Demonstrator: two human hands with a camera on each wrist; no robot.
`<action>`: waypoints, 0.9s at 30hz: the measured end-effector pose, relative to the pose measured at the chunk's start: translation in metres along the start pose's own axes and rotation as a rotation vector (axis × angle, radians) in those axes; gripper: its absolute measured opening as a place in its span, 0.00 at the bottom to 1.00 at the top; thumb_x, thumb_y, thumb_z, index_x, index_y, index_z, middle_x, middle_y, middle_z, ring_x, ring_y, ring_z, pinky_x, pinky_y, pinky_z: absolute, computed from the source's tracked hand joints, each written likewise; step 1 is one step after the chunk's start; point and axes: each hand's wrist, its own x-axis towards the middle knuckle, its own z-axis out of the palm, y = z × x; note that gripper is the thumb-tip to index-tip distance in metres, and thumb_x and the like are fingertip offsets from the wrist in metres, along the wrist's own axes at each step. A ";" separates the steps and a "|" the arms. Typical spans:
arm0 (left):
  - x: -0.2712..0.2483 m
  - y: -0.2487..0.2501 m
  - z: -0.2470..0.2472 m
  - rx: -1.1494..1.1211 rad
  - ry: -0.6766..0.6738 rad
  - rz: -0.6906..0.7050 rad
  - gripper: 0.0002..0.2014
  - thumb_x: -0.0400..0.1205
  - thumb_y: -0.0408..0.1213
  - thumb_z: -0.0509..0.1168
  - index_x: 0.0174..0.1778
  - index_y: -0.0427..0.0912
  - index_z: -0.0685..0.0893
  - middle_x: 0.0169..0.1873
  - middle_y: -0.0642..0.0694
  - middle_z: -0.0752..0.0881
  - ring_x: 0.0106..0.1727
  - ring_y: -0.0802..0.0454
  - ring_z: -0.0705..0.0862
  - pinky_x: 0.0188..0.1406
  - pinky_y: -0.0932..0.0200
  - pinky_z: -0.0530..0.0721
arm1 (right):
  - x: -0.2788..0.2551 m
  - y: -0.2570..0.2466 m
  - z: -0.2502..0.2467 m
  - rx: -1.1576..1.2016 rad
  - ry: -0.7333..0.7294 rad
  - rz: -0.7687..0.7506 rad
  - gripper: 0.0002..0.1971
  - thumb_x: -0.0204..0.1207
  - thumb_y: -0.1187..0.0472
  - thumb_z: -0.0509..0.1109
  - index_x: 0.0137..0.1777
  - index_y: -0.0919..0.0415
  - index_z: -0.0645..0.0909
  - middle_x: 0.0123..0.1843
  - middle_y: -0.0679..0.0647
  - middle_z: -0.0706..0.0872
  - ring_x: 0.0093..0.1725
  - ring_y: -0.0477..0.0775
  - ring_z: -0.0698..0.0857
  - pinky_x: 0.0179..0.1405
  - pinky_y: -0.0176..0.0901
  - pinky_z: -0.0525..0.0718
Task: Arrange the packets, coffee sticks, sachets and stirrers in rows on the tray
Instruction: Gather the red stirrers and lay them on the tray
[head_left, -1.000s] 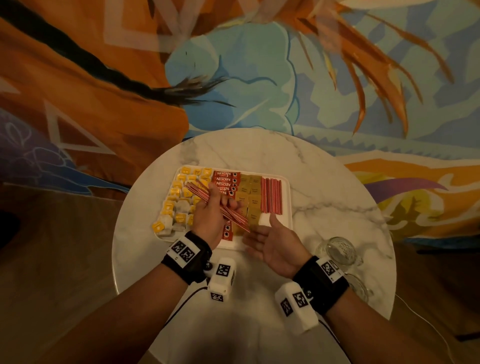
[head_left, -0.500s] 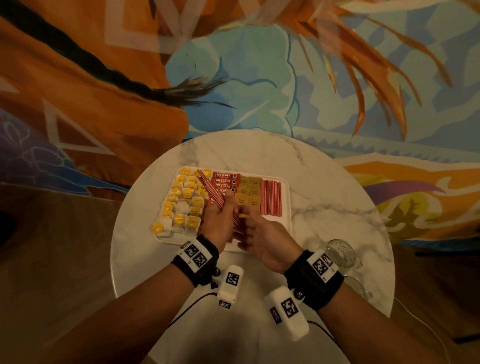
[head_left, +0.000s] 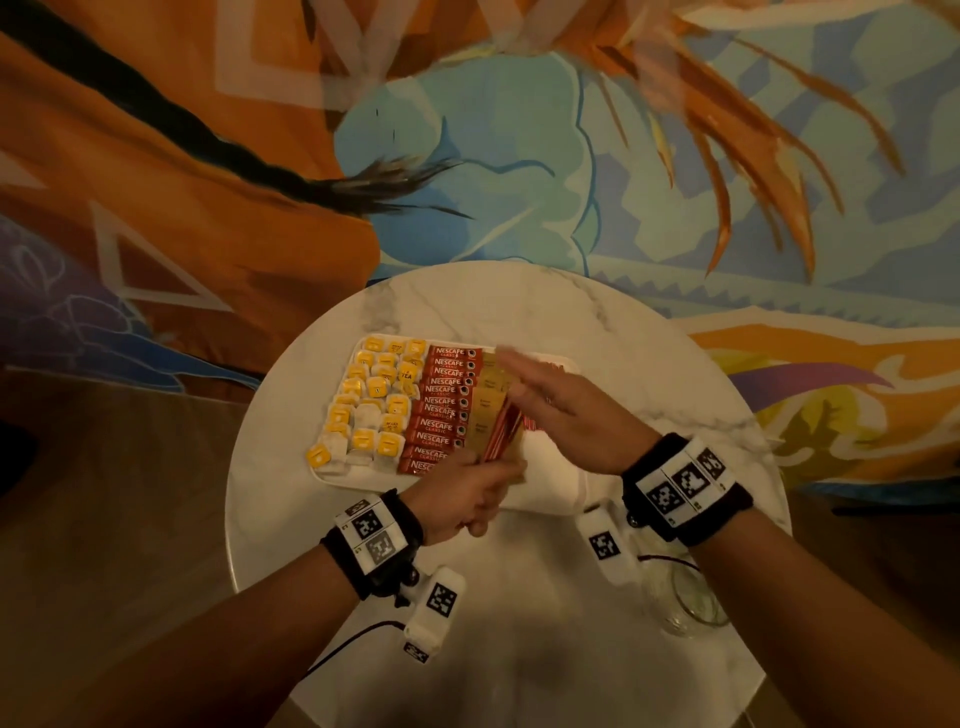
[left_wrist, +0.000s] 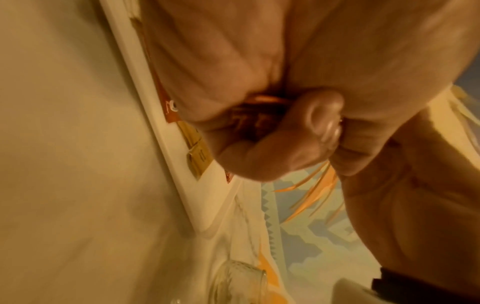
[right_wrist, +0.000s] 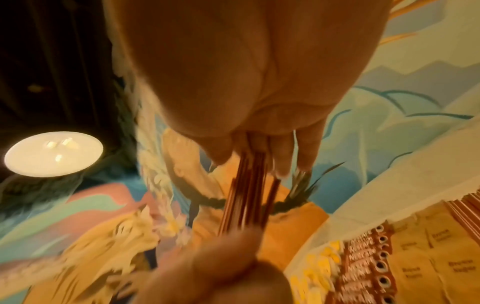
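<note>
Stirrers, a red-and-white striped bundle, sit in my left hand, whose fingers are curled round their near end at the tray's near edge. The bundle slants up and away over the tray, toward my right hand. In the left wrist view the curled fingers close on something reddish in the palm. My right hand is flat, fingers straight and together, laid against the far part of the bundle; in the right wrist view the stirrers run out from under its fingertips toward my left hand, which is blurred there. I can't tell whether the right thumb presses the bundle.

The white tray lies on a round marble table. Across it from left to right: yellow packets mixed with pale tea bags in loose rows, a column of red coffee sticks stacked crosswise, then tan sachets beside them. More red stirrers lie at the right of the sachets, mostly hidden under my right hand in the head view. The tray's near right corner is bare white. A clear glass stands on the table near my right wrist.
</note>
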 end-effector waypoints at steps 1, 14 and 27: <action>-0.001 0.001 0.001 0.011 0.002 0.001 0.16 0.87 0.39 0.64 0.31 0.47 0.75 0.21 0.49 0.65 0.17 0.55 0.63 0.19 0.62 0.65 | 0.001 0.002 0.003 -0.061 -0.056 -0.030 0.23 0.90 0.57 0.56 0.84 0.56 0.67 0.79 0.39 0.71 0.76 0.30 0.67 0.79 0.29 0.65; -0.007 0.009 0.003 0.113 -0.010 -0.057 0.18 0.85 0.43 0.66 0.30 0.48 0.71 0.21 0.48 0.65 0.19 0.53 0.61 0.19 0.61 0.61 | -0.001 -0.002 0.003 -0.015 0.090 0.020 0.14 0.87 0.54 0.65 0.65 0.56 0.86 0.54 0.37 0.89 0.52 0.37 0.87 0.50 0.27 0.83; -0.008 0.010 -0.005 -0.072 -0.088 -0.004 0.27 0.80 0.64 0.61 0.48 0.40 0.84 0.30 0.46 0.80 0.24 0.54 0.74 0.29 0.58 0.79 | 0.006 0.017 0.010 -0.116 0.141 0.102 0.15 0.84 0.56 0.70 0.37 0.61 0.83 0.33 0.55 0.87 0.32 0.50 0.82 0.32 0.36 0.76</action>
